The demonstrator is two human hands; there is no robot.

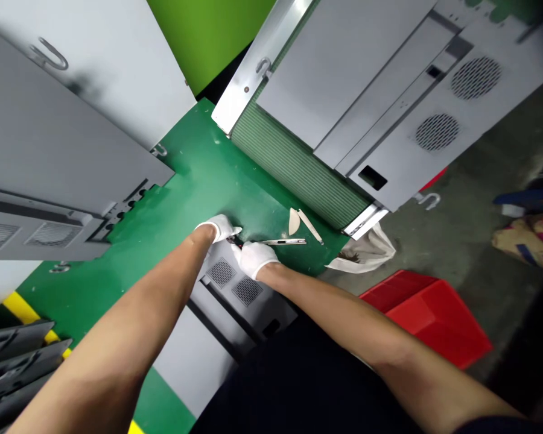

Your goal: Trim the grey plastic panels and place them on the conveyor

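A grey plastic panel with two round-cornered grilles lies below my hands, its near end against my dark clothing. My left hand, in a white glove, is closed at the panel's far corner, with the thumb pointing right. Beside it, my white-gloved right hand is closed around a small dark tool with a touch of red, at the panel's far edge. Its exact kind is hidden by the fingers. Just past the right hand, a slim utility knife lies on the green table.
A pale half-round piece and a pale stick lie right of the hands. Further right, a ribbed green conveyor belt carries a grey panel. More panels stand left. A red bin sits lower right.
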